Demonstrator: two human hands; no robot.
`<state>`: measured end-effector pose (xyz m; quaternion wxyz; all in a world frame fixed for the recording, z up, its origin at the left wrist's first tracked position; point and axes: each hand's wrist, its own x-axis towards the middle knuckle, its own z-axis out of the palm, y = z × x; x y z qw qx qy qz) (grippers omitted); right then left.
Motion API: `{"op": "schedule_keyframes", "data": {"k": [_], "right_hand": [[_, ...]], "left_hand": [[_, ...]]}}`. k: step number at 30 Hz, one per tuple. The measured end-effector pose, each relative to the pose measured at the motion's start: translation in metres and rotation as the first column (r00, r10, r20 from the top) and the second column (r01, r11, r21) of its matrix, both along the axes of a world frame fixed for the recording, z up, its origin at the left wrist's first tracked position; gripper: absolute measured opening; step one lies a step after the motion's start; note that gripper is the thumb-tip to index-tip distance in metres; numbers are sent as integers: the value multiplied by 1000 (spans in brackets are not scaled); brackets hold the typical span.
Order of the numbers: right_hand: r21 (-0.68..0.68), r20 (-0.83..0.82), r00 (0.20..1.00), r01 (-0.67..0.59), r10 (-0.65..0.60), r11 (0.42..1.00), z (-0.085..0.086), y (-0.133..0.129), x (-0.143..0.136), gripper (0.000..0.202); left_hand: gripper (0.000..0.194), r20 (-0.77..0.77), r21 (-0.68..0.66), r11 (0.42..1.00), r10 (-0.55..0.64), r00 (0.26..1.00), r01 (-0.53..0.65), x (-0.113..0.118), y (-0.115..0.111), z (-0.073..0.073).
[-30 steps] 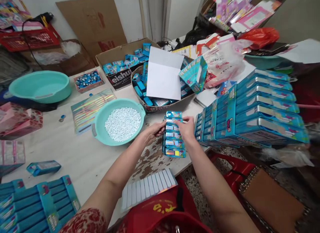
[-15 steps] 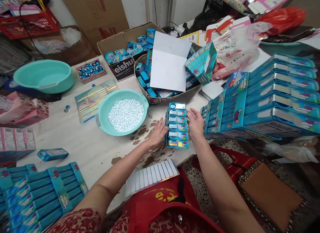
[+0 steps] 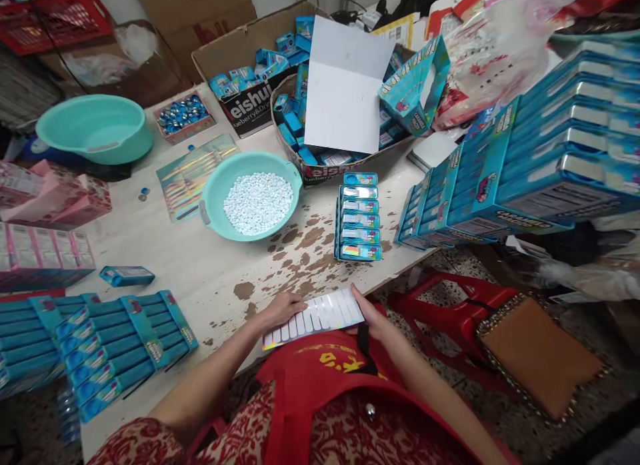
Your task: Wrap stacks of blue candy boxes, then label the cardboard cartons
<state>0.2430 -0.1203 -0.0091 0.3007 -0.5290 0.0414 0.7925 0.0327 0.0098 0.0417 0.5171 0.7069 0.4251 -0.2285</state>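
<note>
A white sheet of long sticker strips [image 3: 315, 316] lies at the table's front edge, against a red apron [image 3: 325, 365]. My right hand [image 3: 369, 313] grips the sheet's right end, thumb at its upper corner and the other fingers mostly hidden beneath. At the upper left edge, my left hand [image 3: 284, 308] has its fingers curled and pressed onto the same sheet. Beyond the hands stands a row of small blue candy boxes [image 3: 361, 220] in a display tray, touched by neither hand. A shiny strip shows on the nearest box.
A turquoise basin [image 3: 207, 208] holds white candies. Cartons of blue boxes [image 3: 240, 125] stand behind it. Stacked blue display trays fill the right [image 3: 500, 158] and the left front [image 3: 115, 345]. A red stool [image 3: 445, 285] is at the right, below table height.
Both hands have left the row of blue boxes and come down toward me onto the sticker sheet. The sheet has shifted slightly, and the camera view has tilted lower.
</note>
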Motion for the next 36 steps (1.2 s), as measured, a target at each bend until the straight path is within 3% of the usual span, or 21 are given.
{"op": "schedule_keyframes", "data": {"k": [4,8,10,12,13,15,17,19,20,21,22,25,27,31,36], "right_hand": [[-51,-141,990,23,-30,998,2,9,9,61],[11,-29,995,99,-98,995,12,-6,30,27],[102,46,987,152,-157,983,22,-24,46,13],[231,120,972,171,-202,958,35,-49,62,14],[294,168,959,171,-227,940,41,-64,69,17],[373,252,925,179,-285,911,52,-95,79,19],[384,302,887,222,-349,896,59,-128,83,18],[384,313,853,289,-418,877,61,-161,81,17],[384,308,842,317,-444,867,60,-177,78,16],[385,304,834,335,-461,860,59,-193,75,16],[385,305,834,335,-461,860,58,-207,72,16],[388,333,832,308,-444,869,54,-244,64,22],[420,343,763,397,-548,816,53,-256,62,36],[498,397,487,598,-778,628,50,-245,68,60],[578,552,201,607,-809,545,46,-212,73,48]], "left_hand": [[36,-56,276,945,-166,984,176,12,-21,17],[36,31,445,872,-240,970,202,29,-50,45],[31,179,421,900,-203,963,112,31,-59,59],[37,282,389,913,12,959,-126,26,-63,66],[45,285,369,887,174,942,-276,22,-63,65],[63,174,235,811,506,844,-535,15,-66,53],[76,-79,-113,721,679,730,-683,16,-74,31],[79,-277,-478,517,679,680,-710,30,-90,5],[75,-289,-588,425,685,669,-689,42,-99,-7],[66,-247,-652,371,721,648,-661,55,-107,-17],[57,-175,-685,354,769,615,-636,70,-115,-25],[46,54,-701,397,858,511,-593,109,-127,-30],[46,143,-692,449,853,502,-566,125,-127,-23],[45,252,-662,556,797,549,-503,129,-126,-3],[41,263,-595,594,780,567,-541,112,-134,11]]}}
